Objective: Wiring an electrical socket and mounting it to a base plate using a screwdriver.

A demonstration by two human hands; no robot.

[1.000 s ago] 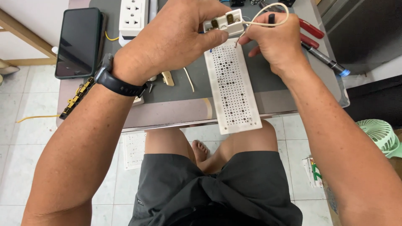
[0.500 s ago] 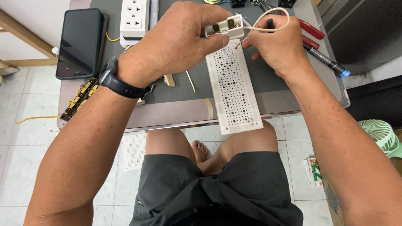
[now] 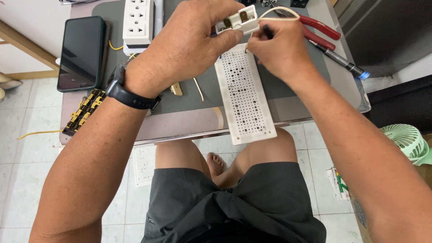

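Head view, looking down over a grey tabletop (image 3: 288, 101). Left hand (image 3: 189, 42), grip closed on a small white connector block (image 3: 236, 20) with brass contacts, held raised over the far end of a white perforated board (image 3: 245, 92). Right hand (image 3: 279, 49) just beside, fingers pinched shut on a thin dark tool (image 3: 267, 31), with a pale wire (image 3: 279, 11) looping from the block over the knuckles. Board lying lengthwise, near end overhanging the tabletop edge above the knees. Left of the hands: white power strip (image 3: 137, 20), black phone (image 3: 82, 51), yellow-and-black terminal strip (image 3: 83, 112). To the right: red-handled pliers (image 3: 321, 31), dark pen (image 3: 344, 63).
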